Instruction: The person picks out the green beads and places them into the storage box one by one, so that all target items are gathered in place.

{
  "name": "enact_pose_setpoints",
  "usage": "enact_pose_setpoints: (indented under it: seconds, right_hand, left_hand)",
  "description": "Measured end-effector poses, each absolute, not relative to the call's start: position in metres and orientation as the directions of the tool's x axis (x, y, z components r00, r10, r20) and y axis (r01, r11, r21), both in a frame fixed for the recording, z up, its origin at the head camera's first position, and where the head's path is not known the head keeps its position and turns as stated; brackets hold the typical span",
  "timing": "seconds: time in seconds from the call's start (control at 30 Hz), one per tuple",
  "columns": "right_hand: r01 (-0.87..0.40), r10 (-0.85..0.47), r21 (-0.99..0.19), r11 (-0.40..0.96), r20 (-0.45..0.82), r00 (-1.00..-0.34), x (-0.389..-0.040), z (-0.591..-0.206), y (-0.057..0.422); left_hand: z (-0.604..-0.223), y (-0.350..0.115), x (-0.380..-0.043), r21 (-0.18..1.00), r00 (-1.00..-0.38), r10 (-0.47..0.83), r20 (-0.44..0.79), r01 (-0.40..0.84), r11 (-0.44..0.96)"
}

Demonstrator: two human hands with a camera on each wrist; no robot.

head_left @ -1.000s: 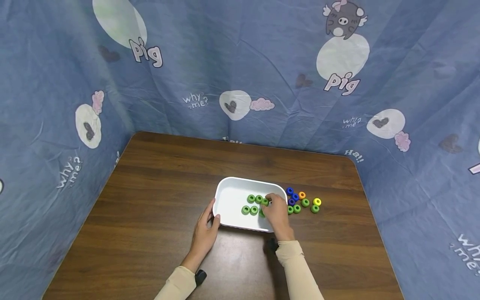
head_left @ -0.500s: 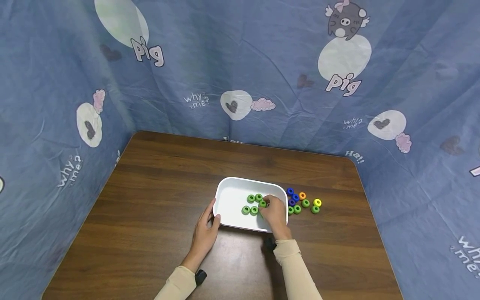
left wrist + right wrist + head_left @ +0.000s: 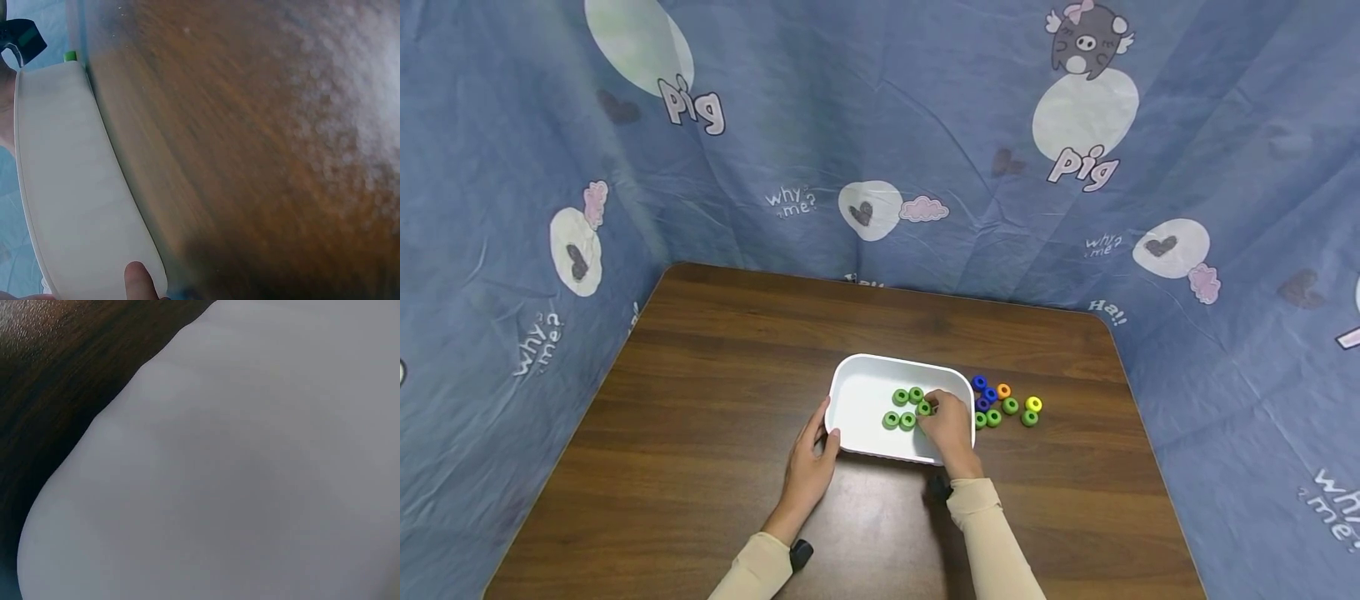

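In the head view, a white tray (image 3: 867, 400) lies on the table, with several green rings (image 3: 900, 397) set in two short rows inside it. My left hand (image 3: 811, 471) holds the tray's near-left corner; in the left wrist view its thumb (image 3: 140, 281) presses the outer wall. Inside the tray's right half, my right hand (image 3: 950, 423) pinches a green ring (image 3: 924, 408) between thumb and fingers, at the end of the rows. That hand covers part of the tray floor. The right wrist view is filled by the tray's white outer wall (image 3: 219, 462).
Right of the tray lie loose rings: several green ones (image 3: 1010, 406), blue ones (image 3: 980, 382), an orange one (image 3: 1003, 391) and a yellow one (image 3: 1033, 403). A blue printed curtain (image 3: 880, 125) hangs around the brown wooden table (image 3: 715, 375).
My right hand has shifted slightly left and toward me with the green ring, then stayed nearly still. It now covers a near-row ring seen earlier. The left hand has kept its place.
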State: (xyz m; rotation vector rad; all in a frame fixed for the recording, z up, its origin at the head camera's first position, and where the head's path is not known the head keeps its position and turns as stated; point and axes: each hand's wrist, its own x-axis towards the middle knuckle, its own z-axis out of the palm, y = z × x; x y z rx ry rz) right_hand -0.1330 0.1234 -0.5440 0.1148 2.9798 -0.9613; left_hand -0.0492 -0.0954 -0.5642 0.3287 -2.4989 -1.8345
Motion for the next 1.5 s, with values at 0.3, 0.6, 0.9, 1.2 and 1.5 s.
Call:
enact_pose_setpoints:
  seconds: [0.3, 0.6, 0.9, 1.2, 1.5]
  right_hand:
    - [0.017, 0.04, -0.653, 0.757, 0.021, -0.999, -0.13, -0.528, 0.129]
    - [-0.022, 0.084, -0.684, 0.729, 0.121, -0.989, -0.131, -0.506, 0.157]
    - [0.131, 0.187, -0.71, 0.691, 0.0, -0.982, -0.125, -0.507, 0.199]
    - [0.162, 0.219, -0.692, 0.704, -0.006, -0.976, -0.119, -0.527, 0.223]
    - [0.237, 0.276, -0.691, 0.683, -0.056, -0.96, -0.114, -0.542, 0.234]
  left_hand:
    - [-0.564, -0.096, -0.049, 0.946, -0.979, -0.179, -0.097, -0.147, 0.288]
    - [-0.563, -0.097, -0.049, 0.949, -0.978, -0.181, -0.103, -0.151, 0.277]
    - [-0.564, -0.096, -0.049, 0.951, -0.979, -0.185, -0.09, -0.14, 0.275]
    - [-0.565, -0.095, -0.048, 0.95, -0.979, -0.182, -0.096, -0.145, 0.277]
    - [-0.565, -0.095, -0.049, 0.952, -0.981, -0.173, -0.092, -0.137, 0.274]
